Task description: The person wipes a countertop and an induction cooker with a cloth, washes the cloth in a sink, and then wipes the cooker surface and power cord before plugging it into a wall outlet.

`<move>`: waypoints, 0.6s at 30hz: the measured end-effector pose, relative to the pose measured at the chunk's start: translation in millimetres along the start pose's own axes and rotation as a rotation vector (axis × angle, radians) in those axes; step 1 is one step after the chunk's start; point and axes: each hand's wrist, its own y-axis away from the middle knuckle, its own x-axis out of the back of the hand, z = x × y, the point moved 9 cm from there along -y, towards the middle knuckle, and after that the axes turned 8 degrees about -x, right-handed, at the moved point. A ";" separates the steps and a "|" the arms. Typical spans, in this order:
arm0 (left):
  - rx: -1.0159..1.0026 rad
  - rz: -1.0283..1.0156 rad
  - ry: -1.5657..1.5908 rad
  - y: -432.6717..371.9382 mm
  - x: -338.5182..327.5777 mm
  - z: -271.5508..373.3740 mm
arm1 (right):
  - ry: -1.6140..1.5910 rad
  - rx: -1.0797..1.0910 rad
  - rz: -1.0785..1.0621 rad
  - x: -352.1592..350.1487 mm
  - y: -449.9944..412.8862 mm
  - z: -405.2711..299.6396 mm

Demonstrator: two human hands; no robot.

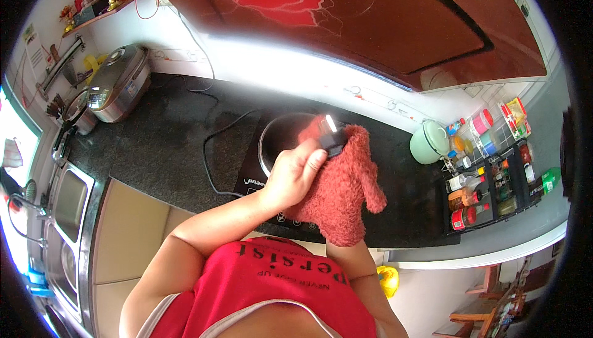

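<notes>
My left hand (292, 171) grips the black handle (332, 142) of a dark pan or pot (278, 141) with a shiny metal rim. The vessel stands on a black induction cooker (250, 184) bearing a maker's name. A fluffy red cloth (333, 194) covers my right hand, whose forearm enters it from below; the fingers are hidden. The cloth's upper part touches the handle. Part of the vessel's rim is behind my left hand and the cloth.
A rice cooker (121, 83) and a double sink (69, 227) are at the left. A black cable (205, 152) crosses the dark countertop (153, 138). A pale green enamel pot (428, 142) and a black rack (495, 189) with several jars stand at the right, below a brown wall cabinet (394, 27).
</notes>
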 end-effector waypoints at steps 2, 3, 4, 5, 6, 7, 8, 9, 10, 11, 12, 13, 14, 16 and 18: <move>0.041 -0.053 -0.003 1.3 -9.8 -2.5 | 0.059 -0.039 0.110 -10.4 1.9 28.2; 0.042 -0.052 -0.005 1.0 -8.9 -1.6 | 0.132 -0.040 0.225 -8.6 3.1 30.6; 0.047 -0.048 0.045 0.4 -8.4 0.3 | 0.311 0.220 0.296 -8.8 10.6 10.8; 0.051 -0.044 0.095 -0.2 -8.3 1.4 | 0.313 0.222 0.296 -7.6 9.0 13.8; 0.061 -0.121 0.041 1.8 -10.1 -2.8 | 0.239 0.266 0.302 -4.1 8.3 11.3; 0.065 -0.121 0.043 1.8 -11.4 -3.3 | 0.166 0.310 0.308 -0.3 9.3 7.8; 0.058 -0.041 0.126 0.2 -7.4 -0.8 | 0.168 0.308 0.305 1.1 11.5 4.0; 0.054 0.042 0.199 -0.5 1.0 0.9 | 0.246 0.269 0.262 -3.8 12.6 -4.8; 0.066 0.033 0.146 -2.9 6.5 -0.5 | 0.328 0.231 0.221 -6.4 14.5 -15.6; 0.101 0.068 0.281 -5.1 9.0 -4.6 | 0.410 0.194 0.180 -9.3 16.6 -25.6; 0.038 0.039 0.254 -11.6 9.9 3.1 | 0.428 0.186 0.173 -10.4 18.7 -30.0; -0.024 0.010 0.225 -16.3 10.5 10.5 | 0.401 0.195 0.179 -11.7 19.4 -29.6; -0.027 -0.050 0.282 -16.2 4.1 7.3 | 0.340 0.211 0.188 -12.6 17.8 -28.4; -0.116 -0.107 0.213 -14.7 0.2 17.2 | 0.199 0.245 0.200 -14.6 13.6 -21.8; -0.077 -0.082 0.185 -9.9 -0.3 18.6 | 0.090 0.282 0.188 -16.4 3.9 -20.6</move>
